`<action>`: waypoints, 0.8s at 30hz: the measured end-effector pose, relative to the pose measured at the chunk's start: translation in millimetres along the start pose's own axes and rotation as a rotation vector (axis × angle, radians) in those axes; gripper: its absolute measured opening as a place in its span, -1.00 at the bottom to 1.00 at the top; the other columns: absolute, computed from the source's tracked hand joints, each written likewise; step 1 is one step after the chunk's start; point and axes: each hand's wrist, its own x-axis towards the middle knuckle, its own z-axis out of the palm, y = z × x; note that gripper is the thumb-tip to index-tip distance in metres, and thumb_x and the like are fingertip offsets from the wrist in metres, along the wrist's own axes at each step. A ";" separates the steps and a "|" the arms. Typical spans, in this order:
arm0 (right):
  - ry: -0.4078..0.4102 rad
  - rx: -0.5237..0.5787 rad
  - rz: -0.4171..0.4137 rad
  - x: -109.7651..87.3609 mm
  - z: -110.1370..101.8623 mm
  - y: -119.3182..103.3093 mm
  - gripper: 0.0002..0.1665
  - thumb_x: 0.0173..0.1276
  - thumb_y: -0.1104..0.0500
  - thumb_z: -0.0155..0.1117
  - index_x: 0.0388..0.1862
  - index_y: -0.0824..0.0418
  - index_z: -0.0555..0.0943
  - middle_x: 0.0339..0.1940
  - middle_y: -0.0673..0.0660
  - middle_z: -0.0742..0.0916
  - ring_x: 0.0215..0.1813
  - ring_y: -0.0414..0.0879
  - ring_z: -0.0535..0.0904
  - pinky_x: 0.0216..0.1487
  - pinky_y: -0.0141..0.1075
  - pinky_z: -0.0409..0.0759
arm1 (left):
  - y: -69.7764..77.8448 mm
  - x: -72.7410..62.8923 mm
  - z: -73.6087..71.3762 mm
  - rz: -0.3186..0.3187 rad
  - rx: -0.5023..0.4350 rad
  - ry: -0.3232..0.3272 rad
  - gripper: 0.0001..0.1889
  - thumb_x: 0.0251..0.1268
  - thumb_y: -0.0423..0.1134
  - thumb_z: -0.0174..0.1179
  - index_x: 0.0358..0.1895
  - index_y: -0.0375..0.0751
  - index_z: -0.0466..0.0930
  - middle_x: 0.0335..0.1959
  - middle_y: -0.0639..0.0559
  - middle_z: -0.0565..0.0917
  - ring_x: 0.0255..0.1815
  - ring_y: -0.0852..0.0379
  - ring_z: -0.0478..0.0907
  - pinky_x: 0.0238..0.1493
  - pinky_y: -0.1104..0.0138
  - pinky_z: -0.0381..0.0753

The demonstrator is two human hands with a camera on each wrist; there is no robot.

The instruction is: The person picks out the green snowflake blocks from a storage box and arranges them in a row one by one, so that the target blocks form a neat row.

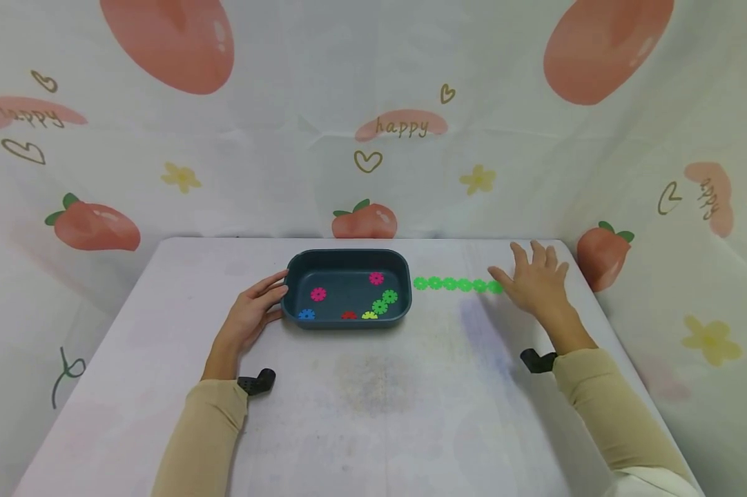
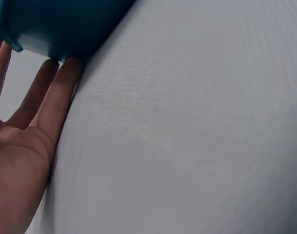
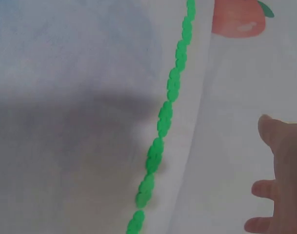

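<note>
A dark teal tray stands near the table's far edge. Against its left end rests my left hand, fingers fairly straight; in the left wrist view fingertips touch the tray's outer wall. Several flower-shaped plastic pieces lie inside, among them a pink piece, a blue piece and two green pieces. A row of green flower pieces runs rightward from the tray. Spread and holding nothing, my right hand hovers at the row's right end, hiding part of it.
The white table meets a patterned cloth backdrop behind and at the right. Dark wrist cameras sit on both forearms, the left camera and the right camera.
</note>
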 end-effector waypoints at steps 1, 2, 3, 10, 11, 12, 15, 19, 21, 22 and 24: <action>-0.003 -0.005 -0.007 -0.2 -0.6 -2.2 0.07 0.51 -0.50 -0.19 0.64 0.25 0.03 0.61 0.58 0.01 0.59 0.63 -0.19 0.40 0.62 -0.23 | -0.2 0.3 0.0 -0.001 0.002 0.001 -0.34 0.40 0.04 0.29 0.52 0.11 0.36 0.29 0.15 0.57 0.18 0.32 0.56 0.03 0.41 0.71; -0.005 -0.009 -0.013 -0.5 -1.1 -4.5 0.08 0.50 -0.51 -0.20 0.65 0.24 0.01 0.62 0.57 -0.02 0.60 0.63 -0.22 0.40 0.62 -0.25 | -0.4 0.7 0.4 -0.004 0.004 0.005 -0.35 0.40 0.05 0.30 0.52 0.11 0.37 0.29 0.15 0.56 0.18 0.32 0.57 0.03 0.41 0.71; -0.006 -0.011 -0.020 -0.8 -1.5 -6.6 0.08 0.50 -0.51 -0.20 0.65 0.22 0.00 0.63 0.55 -0.05 0.60 0.63 -0.25 0.40 0.62 -0.28 | -0.5 1.0 0.4 -0.004 0.005 0.002 -0.35 0.40 0.05 0.29 0.52 0.11 0.37 0.29 0.14 0.56 0.18 0.32 0.57 0.03 0.41 0.71; -0.021 -0.029 -0.064 -2.1 -3.1 -19.3 0.10 0.48 -0.54 -0.24 0.69 0.16 -0.05 0.67 0.47 -0.13 0.62 0.60 -0.32 0.42 0.61 -0.36 | 0.6 0.3 0.1 0.005 -0.012 -0.010 -0.37 0.43 -0.01 0.28 0.52 0.09 0.37 0.22 0.21 0.60 0.15 0.33 0.58 0.02 0.40 0.72; -0.024 -0.031 -0.069 -2.0 -3.3 -20.6 0.11 0.48 -0.56 -0.25 0.69 0.15 -0.05 0.68 0.46 -0.13 0.63 0.59 -0.33 0.42 0.60 -0.37 | 0.9 -0.1 -0.1 0.007 -0.013 -0.015 -0.37 0.44 -0.01 0.27 0.53 0.09 0.36 0.20 0.22 0.61 0.15 0.34 0.58 0.02 0.40 0.72; -0.026 -0.031 -0.074 -1.9 -3.7 -22.2 0.11 0.47 -0.56 -0.25 0.69 0.14 -0.06 0.68 0.46 -0.14 0.63 0.59 -0.34 0.43 0.60 -0.37 | 1.0 -0.3 -0.2 0.009 -0.016 -0.013 -0.38 0.45 -0.02 0.27 0.53 0.09 0.36 0.19 0.23 0.61 0.14 0.33 0.59 0.02 0.39 0.72; -0.031 -0.035 -0.089 -2.0 -5.2 -26.8 0.12 0.46 -0.57 -0.25 0.70 0.12 -0.06 0.68 0.44 -0.14 0.63 0.58 -0.35 0.44 0.59 -0.39 | 0.7 -0.6 -0.8 0.011 -0.024 -0.012 -0.37 0.45 -0.03 0.27 0.53 0.06 0.36 0.18 0.23 0.62 0.13 0.34 0.59 0.01 0.39 0.72; -0.046 -0.053 -0.105 -2.5 -6.8 -33.2 0.10 0.47 -0.56 -0.24 0.70 0.11 -0.07 0.69 0.43 -0.17 0.63 0.57 -0.37 0.45 0.57 -0.41 | 0.1 -0.6 -0.3 0.008 -0.026 -0.009 -0.35 0.43 -0.02 0.29 0.53 0.04 0.35 0.24 0.17 0.58 0.12 0.34 0.60 0.01 0.40 0.72; -0.052 -0.062 -0.112 -2.9 -7.4 -36.6 0.09 0.48 -0.54 -0.22 0.71 0.11 -0.08 0.69 0.41 -0.18 0.64 0.55 -0.38 0.45 0.57 -0.42 | -0.1 -0.5 0.1 0.006 -0.024 -0.012 -0.34 0.42 -0.01 0.29 0.53 0.04 0.35 0.29 0.12 0.55 0.12 0.34 0.59 0.02 0.40 0.71; -0.054 -0.064 -0.116 -2.9 -7.4 -38.1 0.08 0.49 -0.53 -0.22 0.71 0.11 -0.08 0.70 0.41 -0.19 0.64 0.54 -0.40 0.46 0.56 -0.43 | 0.0 -0.4 0.3 0.006 -0.021 -0.011 -0.35 0.42 -0.01 0.29 0.53 0.05 0.35 0.31 0.10 0.54 0.12 0.33 0.59 0.02 0.40 0.71; -0.055 -0.067 -0.124 -3.6 -7.8 -41.8 0.08 0.50 -0.52 -0.20 0.71 0.10 -0.08 0.70 0.40 -0.19 0.65 0.53 -0.40 0.46 0.56 -0.43 | 0.1 0.0 0.2 0.006 -0.023 -0.010 -0.35 0.42 -0.01 0.29 0.53 0.06 0.36 0.32 0.09 0.53 0.13 0.33 0.59 0.02 0.40 0.71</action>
